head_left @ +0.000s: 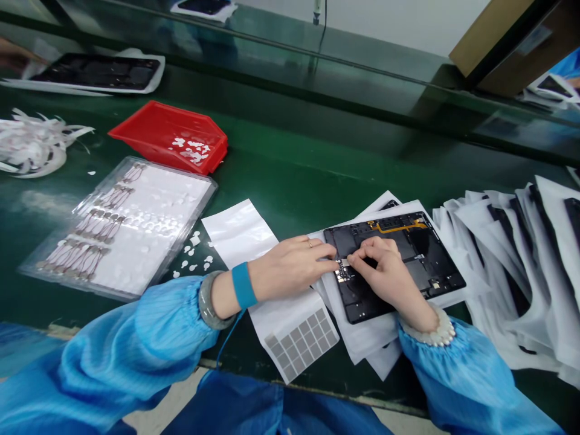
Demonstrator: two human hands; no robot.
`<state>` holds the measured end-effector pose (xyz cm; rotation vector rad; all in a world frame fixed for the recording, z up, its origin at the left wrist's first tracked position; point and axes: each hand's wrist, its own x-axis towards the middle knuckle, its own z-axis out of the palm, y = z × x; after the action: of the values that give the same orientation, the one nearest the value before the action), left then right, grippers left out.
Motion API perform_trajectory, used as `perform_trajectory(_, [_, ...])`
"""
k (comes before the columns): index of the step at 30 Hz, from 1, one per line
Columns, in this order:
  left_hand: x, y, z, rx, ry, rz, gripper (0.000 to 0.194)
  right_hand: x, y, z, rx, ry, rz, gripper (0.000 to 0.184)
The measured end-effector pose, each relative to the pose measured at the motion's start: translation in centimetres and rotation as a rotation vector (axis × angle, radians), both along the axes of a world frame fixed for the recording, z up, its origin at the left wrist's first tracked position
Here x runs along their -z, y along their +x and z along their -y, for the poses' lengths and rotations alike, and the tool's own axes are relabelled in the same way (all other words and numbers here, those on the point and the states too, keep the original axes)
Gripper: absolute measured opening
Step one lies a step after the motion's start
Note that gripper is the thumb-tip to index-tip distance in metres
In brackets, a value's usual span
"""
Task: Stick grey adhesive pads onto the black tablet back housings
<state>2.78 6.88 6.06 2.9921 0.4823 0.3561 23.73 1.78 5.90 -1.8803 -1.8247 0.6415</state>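
A black tablet housing [410, 266], its inside facing up, rests on white foam sleeves [369, 338]. An orange flex cable [401, 227] runs along its far side, and a small circuit board [344, 273] sits near its left edge. My left hand [294, 266] reaches over that left edge, fingers stretched out, the tips at the circuit board. Just right of it, my right hand [380, 266] has thumb and index finger pinched together over the board. Whatever lies in the pinch is too small to make out. Under my left hand lies a white sheet with grey square stickers [301, 344].
Left of my hands, a clear plastic tray [167, 241] holds small wired parts. Behind it stands a red bin [158, 130] with white scraps. White strips [34, 145] lie far left. Several sleeved panels [507, 260] lean at right. Another person's hand [18, 55] is at the upper left.
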Motion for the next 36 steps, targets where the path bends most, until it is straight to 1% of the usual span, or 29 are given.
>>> perform_trajectory(4, [0.0, 0.0, -0.1, 0.001, 0.007, -0.005, 0.022, 0.1, 0.0, 0.0, -0.019, 0.019, 0.014, 0.021])
perform_trajectory(8, [0.1, 0.3, 0.1, -0.004, 0.057, 0.0, 0.022, 0.0, 0.1, 0.0, -0.022, 0.018, 0.021, 0.02])
perform_trajectory(13, [0.3, 0.7, 0.3, -0.004, 0.087, 0.0, 0.031, 0.0, 0.0, 0.0, -0.023, 0.022, 0.022, 0.021])
perform_trajectory(17, [0.2, 0.9, 0.5, -0.022, 0.093, -0.032, 0.034, 0.1, -0.3, 0.1, -0.037, 0.046, 0.084, 0.021])
perform_trajectory(20, [0.0, 1.2, 0.8, -0.035, 0.108, -0.053, 0.032, -0.5, 0.1, 0.2, -0.08, 0.029, 0.146, 0.023])
perform_trajectory(22, [-0.1, 1.3, 1.0, -0.035, 0.109, -0.061, 0.032, -1.2, 0.9, 0.3, -0.102, 0.034, 0.166, 0.026])
perform_trajectory(23, [-0.2, 1.3, 1.0, -0.036, 0.103, -0.064, 0.032, -1.6, 1.5, 0.4, -0.084, 0.069, 0.166, 0.027])
perform_trajectory(26, [-0.7, 1.5, 0.3, -0.008, 0.081, -0.077, 0.029, -2.2, 3.5, 0.9, 0.044, 0.211, 0.097, 0.028])
perform_trajectory(27, [-1.0, 1.6, -0.2, 0.015, 0.078, -0.091, 0.027, -2.1, 4.0, 1.0, 0.069, 0.232, 0.059, 0.028])
perform_trajectory(28, [-1.2, 1.8, -0.6, 0.043, 0.076, -0.109, 0.025, -1.8, 4.3, 1.1, 0.066, 0.227, 0.02, 0.027])
perform_trajectory(30, [-1.7, 2.2, -1.7, 0.096, 0.078, -0.15, 0.022, -0.8, 4.5, 1.0, 0.009, 0.188, -0.015, 0.025])
perform_trajectory(33, [-2.1, 2.9, -2.8, 0.16, 0.079, -0.174, 0.019, 0.6, 4.1, 0.7, -0.052, 0.179, 0.053, 0.022])
perform_trajectory(36, [-2.1, 3.2, -3.1, 0.2, 0.054, -0.166, 0.015, 1.2, 3.7, 0.4, -0.055, 0.18, 0.12, 0.021])
